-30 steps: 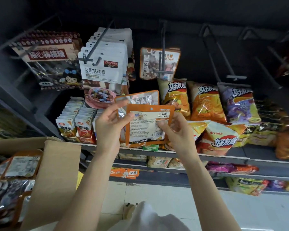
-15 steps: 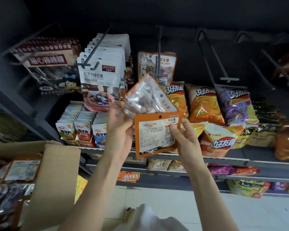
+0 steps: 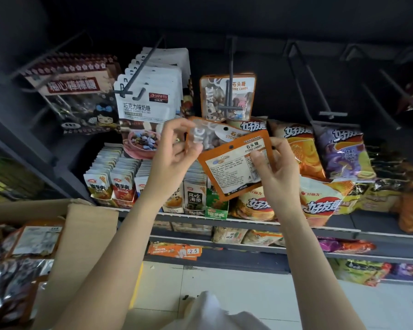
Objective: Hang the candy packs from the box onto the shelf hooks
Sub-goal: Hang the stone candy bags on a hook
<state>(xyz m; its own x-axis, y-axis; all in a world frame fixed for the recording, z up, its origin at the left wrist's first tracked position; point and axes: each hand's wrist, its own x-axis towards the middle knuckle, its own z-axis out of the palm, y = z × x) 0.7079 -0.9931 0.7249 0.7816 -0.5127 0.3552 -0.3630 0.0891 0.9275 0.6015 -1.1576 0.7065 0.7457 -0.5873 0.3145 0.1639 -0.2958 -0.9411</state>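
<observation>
2 orange stone-candy packs are held up in front of the shelf hook point(image 3: 229, 91), on which 1 matching hung pack point(image 3: 227, 96) is already carried. The front pack point(image 3: 234, 166), label side toward the camera and tilted, is gripped just below the hook by the right hand point(image 3: 275, 173), with the thumb curled over its right face and the other fingers behind it. The rear pack point(image 3: 210, 136), clear window showing, is pinched at its left edge by the left hand point(image 3: 174, 151), thumb and fingertips closed on the film; it is partly covered by the front pack. The cardboard box point(image 3: 81, 234) is seen far below and left of the hook, with more packs inside. Chip bags point(image 3: 303, 151) are stacked below and right of the hook.
</observation>
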